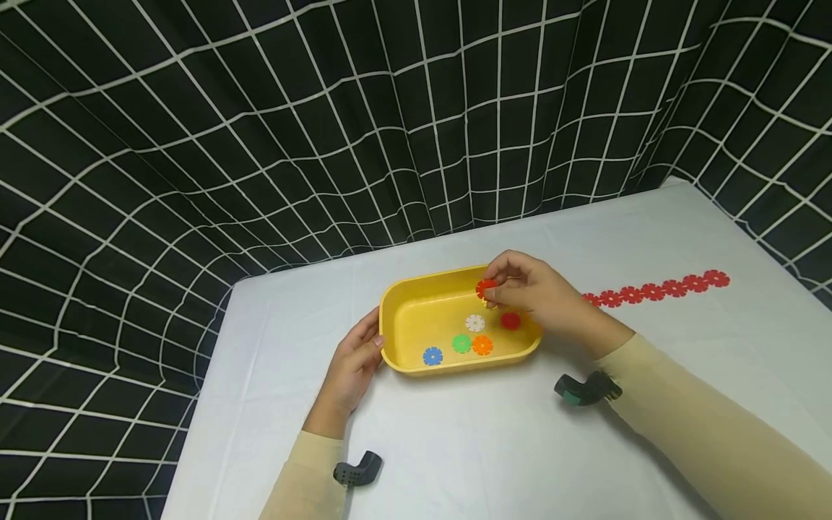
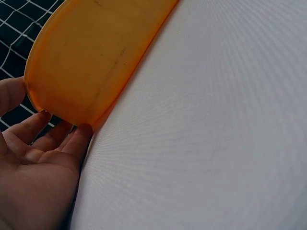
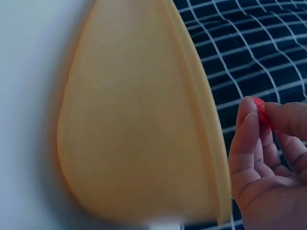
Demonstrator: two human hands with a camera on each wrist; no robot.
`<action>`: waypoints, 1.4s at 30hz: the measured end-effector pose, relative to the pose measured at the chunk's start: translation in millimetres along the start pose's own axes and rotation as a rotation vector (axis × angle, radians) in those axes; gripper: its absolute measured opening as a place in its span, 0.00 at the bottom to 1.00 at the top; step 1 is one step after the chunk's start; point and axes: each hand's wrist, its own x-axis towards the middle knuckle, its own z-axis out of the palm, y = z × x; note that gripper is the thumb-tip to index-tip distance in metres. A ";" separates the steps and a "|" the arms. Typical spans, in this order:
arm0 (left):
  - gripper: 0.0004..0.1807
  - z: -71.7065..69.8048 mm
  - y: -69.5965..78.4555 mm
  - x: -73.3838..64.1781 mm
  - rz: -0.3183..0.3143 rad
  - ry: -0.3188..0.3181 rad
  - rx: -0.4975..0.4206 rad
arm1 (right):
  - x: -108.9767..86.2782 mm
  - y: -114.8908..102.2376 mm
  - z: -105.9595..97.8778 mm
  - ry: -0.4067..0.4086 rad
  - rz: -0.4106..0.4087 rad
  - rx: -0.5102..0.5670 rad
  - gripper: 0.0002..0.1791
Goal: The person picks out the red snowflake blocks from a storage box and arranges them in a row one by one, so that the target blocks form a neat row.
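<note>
A yellow plastic tray (image 1: 416, 303) with rounded corners lies in the middle of the head view. At its left end my left hand (image 1: 354, 361) grips it, thumb at the rim and fingertips against the outer wall, as the left wrist view shows. Over the tray's right part, my right hand (image 1: 536, 292) pinches a red notched disc (image 1: 484, 288) between thumb and fingers. Loose in the tray are a blue disc (image 1: 432, 356), a green disc (image 1: 462, 343), an orange disc (image 1: 483, 344), a white disc (image 1: 475, 323) and another red disc (image 1: 510, 321). A yellow disc shows partly below my right fingertips.
Right of the tray, a row of several red notched discs (image 1: 653, 292) lies on the white-covered table (image 1: 468, 448); its near end is hidden behind my right hand. Behind the table hangs a black curtain (image 1: 364, 130) with a white grid.
</note>
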 end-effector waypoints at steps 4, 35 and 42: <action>0.31 -0.2 -0.5 0.6 -0.001 0.000 0.000 | -11.9 3.4 -16.6 0.063 0.039 -0.054 0.15; 0.30 -0.7 -0.5 -0.6 -0.002 0.014 -0.008 | -63.2 57.2 -141.7 0.409 0.105 -0.007 0.16; 0.30 -0.2 -0.2 -0.3 0.001 0.005 -0.008 | -75.0 69.2 -163.6 0.486 0.189 -0.135 0.23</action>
